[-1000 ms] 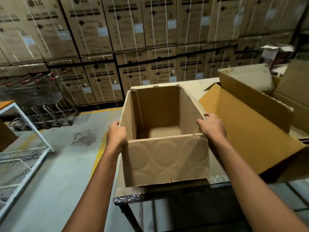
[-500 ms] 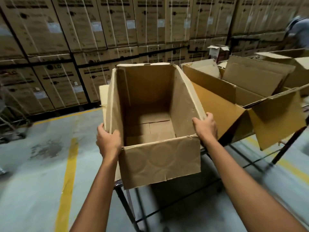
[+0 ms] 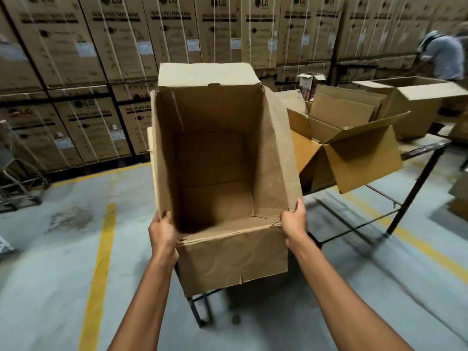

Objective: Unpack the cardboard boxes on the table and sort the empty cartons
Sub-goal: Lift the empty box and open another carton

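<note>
**Empty carton held up at the table's near end**

The empty carton (image 3: pixel 220 158) is tipped with its open mouth toward the camera, its brown inside bare down to the bottom flaps; the left hand (image 3: pixel 162 231) clamps the near edge of its left wall, thumb inside and fingers hidden behind; the right hand (image 3: pixel 295 221) grips the lower corner of its right wall the same way, fingers curled over the edge. One flap (image 3: pixel 233 257) hangs down, creased, between the two wrists; the opposite flap (image 3: pixel 207 74) stands up at the far side. The carton hides the left end of the table (image 3: pixel 423 147), so whether it rests on the tabletop cannot be told; a dark table leg (image 3: pixel 200 310) shows under the hanging flap.

Just to the right of the carton an open box (image 3: pixel 354 148) sits at the tabletop's near edge, one flap drooping over that edge; flat cardboard sheets (image 3: pixel 347 107) stand in it. Farther along the tabletop stands another open box (image 3: pixel 415 102), and behind it a person in a grey shirt (image 3: pixel 443 57) bends over. A small torn-open box (image 3: pixel 310 81) lies toward the table's far edge.

Stacked washing-machine cartons (image 3: pixel 126 46) wall off the whole background; a yellow floor line (image 3: pixel 101 249) runs down the concrete at left; part of a wire trolley (image 3: pixel 15 173) shows at the left border.
</note>
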### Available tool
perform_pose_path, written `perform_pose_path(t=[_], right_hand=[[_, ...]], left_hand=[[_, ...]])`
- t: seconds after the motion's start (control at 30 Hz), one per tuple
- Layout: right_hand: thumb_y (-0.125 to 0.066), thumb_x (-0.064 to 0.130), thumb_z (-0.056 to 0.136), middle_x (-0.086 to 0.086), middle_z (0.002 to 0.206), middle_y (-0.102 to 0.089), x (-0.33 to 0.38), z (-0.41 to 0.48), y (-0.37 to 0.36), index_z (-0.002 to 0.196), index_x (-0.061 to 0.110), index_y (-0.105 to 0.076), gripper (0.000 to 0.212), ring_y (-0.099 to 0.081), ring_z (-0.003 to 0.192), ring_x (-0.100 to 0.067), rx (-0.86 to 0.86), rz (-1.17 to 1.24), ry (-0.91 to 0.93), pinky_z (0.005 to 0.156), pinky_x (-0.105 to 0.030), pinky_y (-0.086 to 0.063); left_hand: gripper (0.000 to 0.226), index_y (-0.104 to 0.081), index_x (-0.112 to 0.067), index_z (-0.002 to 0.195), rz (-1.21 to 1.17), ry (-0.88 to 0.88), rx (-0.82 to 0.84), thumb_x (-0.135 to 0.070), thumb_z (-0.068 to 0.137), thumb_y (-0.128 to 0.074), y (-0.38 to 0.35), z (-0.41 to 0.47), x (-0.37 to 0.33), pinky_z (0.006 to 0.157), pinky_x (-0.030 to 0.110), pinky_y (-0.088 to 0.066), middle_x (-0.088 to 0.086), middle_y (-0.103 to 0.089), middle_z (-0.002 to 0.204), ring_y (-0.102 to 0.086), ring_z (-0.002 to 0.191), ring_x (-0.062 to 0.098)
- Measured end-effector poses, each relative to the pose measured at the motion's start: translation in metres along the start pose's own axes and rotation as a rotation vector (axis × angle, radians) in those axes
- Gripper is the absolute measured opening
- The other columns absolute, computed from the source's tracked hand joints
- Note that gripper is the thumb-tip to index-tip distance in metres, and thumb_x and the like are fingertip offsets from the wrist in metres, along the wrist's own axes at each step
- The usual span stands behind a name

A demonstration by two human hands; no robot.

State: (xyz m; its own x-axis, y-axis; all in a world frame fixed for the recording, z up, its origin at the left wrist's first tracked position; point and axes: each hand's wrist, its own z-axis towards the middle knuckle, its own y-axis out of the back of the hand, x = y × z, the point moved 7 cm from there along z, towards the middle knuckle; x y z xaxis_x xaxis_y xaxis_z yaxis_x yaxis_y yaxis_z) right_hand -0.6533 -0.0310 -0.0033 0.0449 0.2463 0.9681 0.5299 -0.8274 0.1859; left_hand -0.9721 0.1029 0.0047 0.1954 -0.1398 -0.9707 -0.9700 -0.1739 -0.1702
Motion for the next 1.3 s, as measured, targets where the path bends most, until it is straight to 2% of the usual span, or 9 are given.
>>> perform_pose_path(t=[0.23, 0.4, 0.53, 0.63, 0.77, 0.93, 1.1, 1.2, 1.3], right_hand=[[-0.043, 0.004, 0.099, -0.002, 0.156, -0.041, -0.026, -0.075, 0.127, 0.158, 0.032, -0.020, 0.070, -0.053, 0.126, -0.031, -0.085, -0.135, 0.155, 0.091, -0.031, -0.045], [-0.044, 0.000, 0.096, -0.003, 0.149, -0.049, -0.049, -0.103, 0.215, 0.157, 0.036, -0.022, 0.074, -0.063, 0.089, -0.028, -0.264, -0.102, 0.190, 0.076, -0.044, -0.055], [-0.042, -0.004, 0.097, -0.004, 0.153, -0.045, -0.056, -0.122, 0.286, 0.157, 0.028, -0.026, 0.070, -0.061, 0.109, -0.028, -0.435, -0.072, 0.153, 0.085, -0.033, -0.051], [-0.041, -0.005, 0.096, -0.008, 0.150, -0.048, -0.063, -0.132, 0.333, 0.157, 0.026, -0.027, 0.069, -0.062, 0.099, -0.028, -0.530, -0.089, 0.114, 0.075, -0.026, -0.044], [-0.043, -0.006, 0.091, -0.013, 0.142, -0.057, -0.068, -0.137, 0.387, 0.155, 0.029, -0.032, 0.074, -0.062, 0.107, -0.039, -0.654, -0.067, 0.117, 0.088, -0.043, -0.050], [-0.041, -0.010, 0.089, -0.007, 0.144, -0.055, -0.061, -0.137, 0.444, 0.153, 0.028, -0.037, 0.074, -0.061, 0.114, -0.035, -0.803, 0.001, 0.159, 0.088, -0.037, -0.047], [-0.042, -0.008, 0.092, 0.006, 0.140, -0.054, -0.042, -0.108, 0.487, 0.150, 0.024, -0.044, 0.066, -0.053, 0.116, -0.008, -0.941, 0.191, 0.289, 0.093, -0.017, -0.039], [-0.041, -0.010, 0.090, 0.003, 0.145, -0.052, -0.027, -0.073, 0.513, 0.148, 0.019, -0.046, 0.065, -0.049, 0.131, -0.011, -1.011, 0.311, 0.357, 0.109, -0.023, -0.038], [-0.042, -0.011, 0.090, 0.004, 0.145, -0.051, -0.003, -0.029, 0.530, 0.148, 0.015, -0.047, 0.064, -0.046, 0.137, -0.015, -1.041, 0.348, 0.429, 0.115, -0.028, -0.035]], left_hand=[[0.041, -0.048, -0.008, 0.145, 0.006, 0.004, 0.115, -0.014, 0.104, -0.047, -0.009, -0.103, 0.024, 0.116, 0.040, -0.035, 0.003, -0.057, 0.137, -0.051, 0.129, 0.020], [0.036, -0.055, -0.012, 0.138, 0.048, -0.006, 0.307, -0.015, 0.104, -0.047, -0.056, -0.159, 0.040, 0.112, 0.047, -0.041, 0.007, -0.065, 0.130, -0.058, 0.124, 0.025], [0.026, -0.063, -0.016, 0.124, 0.065, 0.034, 0.443, -0.017, 0.103, -0.049, -0.107, -0.199, 0.054, 0.109, 0.053, -0.043, 0.009, -0.069, 0.121, -0.061, 0.120, 0.031], [0.029, -0.061, -0.009, 0.129, 0.058, 0.043, 0.545, -0.013, 0.104, -0.046, -0.148, -0.237, 0.057, 0.107, 0.053, -0.044, 0.015, -0.067, 0.121, -0.062, 0.116, 0.032], [0.036, -0.054, -0.009, 0.140, 0.067, 0.085, 0.641, -0.014, 0.104, -0.046, -0.195, -0.278, 0.067, 0.107, 0.050, -0.045, 0.012, -0.066, 0.123, -0.062, 0.114, 0.028], [0.030, -0.056, -0.015, 0.133, 0.081, 0.045, 0.784, -0.018, 0.105, -0.045, -0.254, -0.321, 0.064, 0.094, 0.040, -0.049, 0.003, -0.067, 0.103, -0.062, 0.091, 0.016], [0.031, -0.058, -0.025, 0.130, 0.079, -0.087, 0.995, -0.020, 0.100, -0.055, -0.311, -0.353, 0.036, 0.095, 0.036, -0.049, -0.002, -0.067, 0.118, -0.061, 0.111, 0.015], [0.046, -0.050, -0.022, 0.141, 0.151, -0.251, 1.133, -0.011, 0.097, -0.058, -0.351, -0.363, 0.011, 0.081, 0.018, -0.046, -0.004, -0.062, 0.125, -0.058, 0.109, 0.005], [0.051, -0.043, -0.024, 0.149, 0.157, -0.276, 1.182, -0.014, 0.100, -0.054, -0.406, -0.362, -0.007, 0.091, 0.028, -0.047, -0.004, -0.057, 0.134, -0.055, 0.119, 0.010]])
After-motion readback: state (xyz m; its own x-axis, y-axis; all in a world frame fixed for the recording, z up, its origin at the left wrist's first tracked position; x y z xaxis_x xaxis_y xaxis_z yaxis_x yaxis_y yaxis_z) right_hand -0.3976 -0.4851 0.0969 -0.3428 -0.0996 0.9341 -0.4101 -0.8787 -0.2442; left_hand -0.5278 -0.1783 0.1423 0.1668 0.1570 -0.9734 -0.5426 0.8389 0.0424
